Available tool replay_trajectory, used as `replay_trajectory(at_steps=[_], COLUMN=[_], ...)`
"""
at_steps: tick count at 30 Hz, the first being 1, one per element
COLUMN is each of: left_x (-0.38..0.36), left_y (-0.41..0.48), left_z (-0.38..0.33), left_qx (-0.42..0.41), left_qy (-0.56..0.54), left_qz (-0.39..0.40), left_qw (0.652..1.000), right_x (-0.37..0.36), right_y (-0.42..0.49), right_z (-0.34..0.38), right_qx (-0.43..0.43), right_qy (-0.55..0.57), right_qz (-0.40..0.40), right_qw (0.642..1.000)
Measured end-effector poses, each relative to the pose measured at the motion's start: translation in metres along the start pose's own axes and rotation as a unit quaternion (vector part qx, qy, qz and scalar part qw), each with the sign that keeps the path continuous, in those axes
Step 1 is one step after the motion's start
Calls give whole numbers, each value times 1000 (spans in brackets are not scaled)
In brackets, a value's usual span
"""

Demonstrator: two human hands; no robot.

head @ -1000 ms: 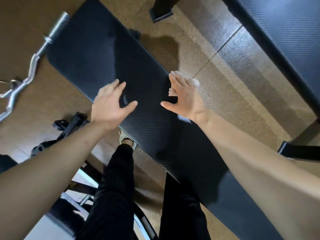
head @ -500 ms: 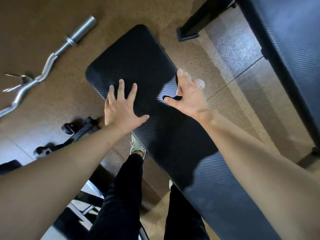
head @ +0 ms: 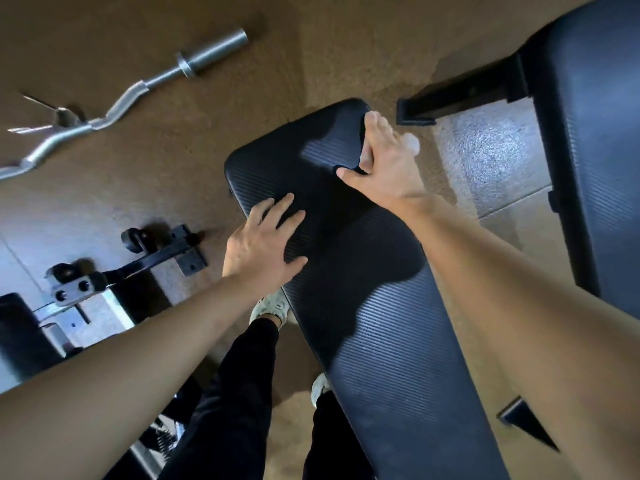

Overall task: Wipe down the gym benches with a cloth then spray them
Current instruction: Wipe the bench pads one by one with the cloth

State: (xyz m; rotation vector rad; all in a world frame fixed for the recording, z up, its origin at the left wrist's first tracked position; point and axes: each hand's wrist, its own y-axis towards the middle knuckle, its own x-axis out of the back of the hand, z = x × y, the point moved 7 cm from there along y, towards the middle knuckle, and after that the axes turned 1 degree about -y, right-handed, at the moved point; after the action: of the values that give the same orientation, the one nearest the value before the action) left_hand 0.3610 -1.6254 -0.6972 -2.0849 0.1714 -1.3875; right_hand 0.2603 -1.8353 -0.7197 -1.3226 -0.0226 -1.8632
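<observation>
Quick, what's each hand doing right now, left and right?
Left hand: open, flat on the bench, holding nothing.
Right hand: open, fingers straight, pressing the cloth at the bench's far end.

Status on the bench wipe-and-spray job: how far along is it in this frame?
Done: unclear; nothing on the pad shows which parts are wiped. In hand: the right hand presses a white cloth at the far right corner of the near bench, and the left hand lies flat on its left edge. Left: spraying (no bottle in view) and the second bench, with no hand on it.
</observation>
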Motion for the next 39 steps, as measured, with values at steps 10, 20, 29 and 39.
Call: replay_trajectory(at_steps=[10,20,29,39], left_x=[19,75,82,77], left_y=[10,53,138,138], left_z=[42,92,16,37], left_qx=[-39,11,-142,-92], left_qy=[-202,-240,-193,-147], left_qz=[-81,-207,-22,-70], left_qw=[975,948,971,982], right_x=[-9,-24,6,-27], right_y=[52,6,-33,-42], right_z=[70,106,51,29], right_qx=[115,222,87,-67], right_qy=[-144,-123,-53,-129], right_qz=[80,28,-171,-5], right_qw=[980,967,980,989])
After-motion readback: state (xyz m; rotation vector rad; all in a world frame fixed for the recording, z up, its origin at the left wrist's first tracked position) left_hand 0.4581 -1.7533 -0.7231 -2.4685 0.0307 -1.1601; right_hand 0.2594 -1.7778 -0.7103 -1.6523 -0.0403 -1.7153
